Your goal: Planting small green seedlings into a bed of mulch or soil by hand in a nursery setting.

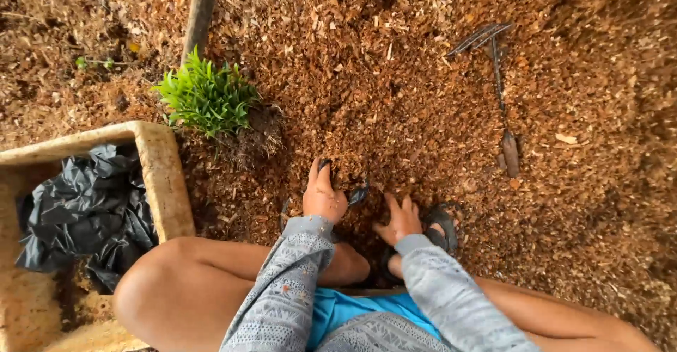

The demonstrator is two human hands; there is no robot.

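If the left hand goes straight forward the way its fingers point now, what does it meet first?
The left hand points up the picture, fingertips already in the brown mulch. Straight on lies only more mulch; the green plant clump sits off to its left, the hand rake far right.

Reddish-brown wood chips and coarse mulch (395, 77) cover the whole ground, lit by soft, even daylight (no hard shadows anywhere). At the left stands a pale, worn box (166, 176) with crumpled black plastic sheeting (92, 211) inside. A thin wooden post (201, 10) rises at the upper left, and a small hand rake (499, 77) lies at the upper right.
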